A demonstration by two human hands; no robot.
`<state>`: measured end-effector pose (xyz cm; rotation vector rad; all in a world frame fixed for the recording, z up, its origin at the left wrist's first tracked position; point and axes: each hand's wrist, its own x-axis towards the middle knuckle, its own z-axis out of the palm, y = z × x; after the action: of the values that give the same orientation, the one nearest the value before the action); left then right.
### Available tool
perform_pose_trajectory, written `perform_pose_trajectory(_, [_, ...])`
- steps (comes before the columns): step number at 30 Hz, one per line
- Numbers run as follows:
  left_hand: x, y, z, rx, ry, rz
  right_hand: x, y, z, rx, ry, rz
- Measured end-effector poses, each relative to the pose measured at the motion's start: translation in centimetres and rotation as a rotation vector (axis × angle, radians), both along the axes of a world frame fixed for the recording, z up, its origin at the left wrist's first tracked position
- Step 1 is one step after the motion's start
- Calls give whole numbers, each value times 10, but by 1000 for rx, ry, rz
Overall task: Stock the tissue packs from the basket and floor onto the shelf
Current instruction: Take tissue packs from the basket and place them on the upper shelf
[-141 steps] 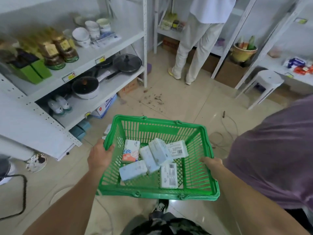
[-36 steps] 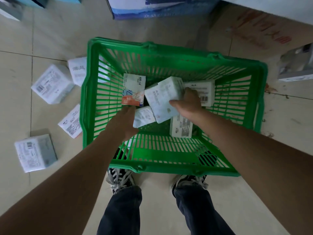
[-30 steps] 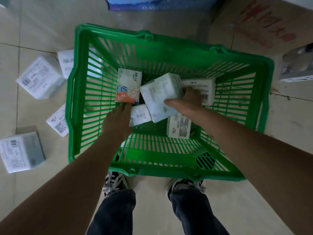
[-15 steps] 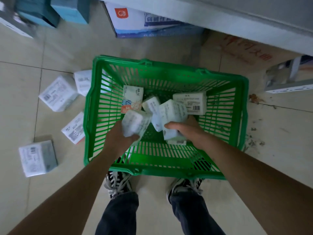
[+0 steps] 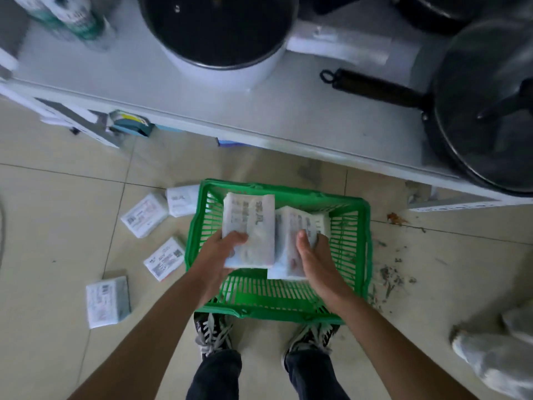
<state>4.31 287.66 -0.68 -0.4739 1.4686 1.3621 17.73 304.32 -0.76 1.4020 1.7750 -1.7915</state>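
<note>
While held above basket [image 5: 364,243], packs [image 5: 249,226] under fingers [image 5: 238,236]

Small shop, white shelf [image 5: 288,119] of pans [image 5: 476,111], green shopping basket [image 5: 357,249], tiled floor [image 5: 57,212]

Tiled floor [image 5: 72,215] under my feet carries a green basket [image 5: 364,243] and four loose tissue packs [image 5: 107,301]; the white shelf [image 5: 288,116] carries pans.
</note>
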Motion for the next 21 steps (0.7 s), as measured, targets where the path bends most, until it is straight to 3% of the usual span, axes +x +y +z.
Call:
perform_pose_trajectory(7, [-34, -9, 143, 155, 30, -74, -38, -4, 170, 21, 161, -185])
perform_pose_trajectory(15, [-52, -41, 387, 287, 168, -169, -54, -34, 420, 5, 261, -66])
perform_pose_trajectory(21, [-62, -51, 529, 299, 303, -131, -61, -54, 548, 137, 380, -135])
